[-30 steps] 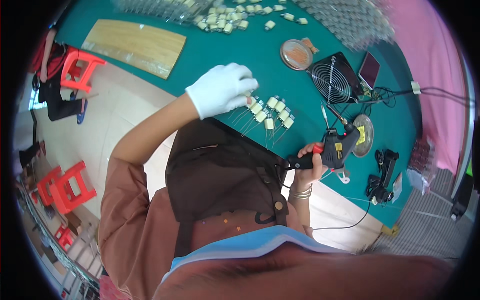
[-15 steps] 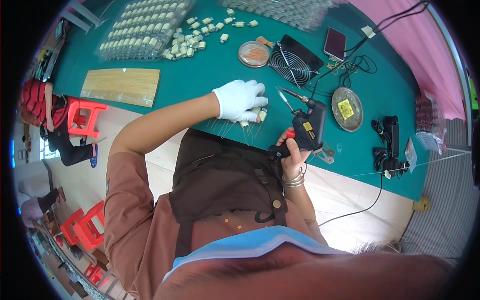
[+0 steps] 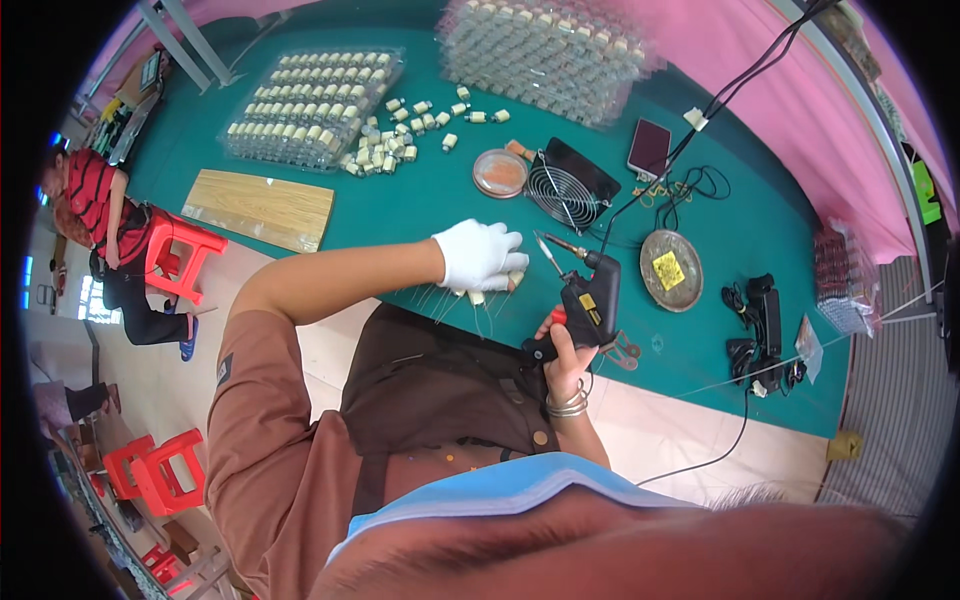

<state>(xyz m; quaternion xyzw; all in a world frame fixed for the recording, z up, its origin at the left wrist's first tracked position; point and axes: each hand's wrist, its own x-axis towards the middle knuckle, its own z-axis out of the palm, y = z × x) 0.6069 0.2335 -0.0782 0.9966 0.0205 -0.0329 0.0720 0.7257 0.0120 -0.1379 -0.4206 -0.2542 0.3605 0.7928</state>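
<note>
My left hand [image 3: 476, 256], in a white glove with a bare fingertip showing, curls over several small cream-coloured parts [image 3: 477, 298] near the table's front edge. Its fingers and thumb press on these parts and partly hide them. Thin wire leads [image 3: 440, 303] stick out from under the glove toward my lap. In my bare right hand [image 3: 566, 362] is the grip of a black soldering gun [image 3: 590, 302] with a red trigger. The gun's metal tip and a thin feed tube point up and left, a short way right of the gloved fingers and apart from the parts.
Loose cream parts [image 3: 385, 152] lie beyond my left hand, beside filled clear trays [image 3: 310, 105]. A wooden board [image 3: 262, 208], round dish [image 3: 500, 173], fan guard [image 3: 562, 195], phone [image 3: 649, 148] and metal dish with yellow sponge [image 3: 653, 290] surround the work. Black cables [image 3: 690, 125] hang at right.
The view has tilted, so the table's far side shows more and most things sit lower. Both hands keep nearly the same pose, the soldering gun still held beside the gloved hand.
</note>
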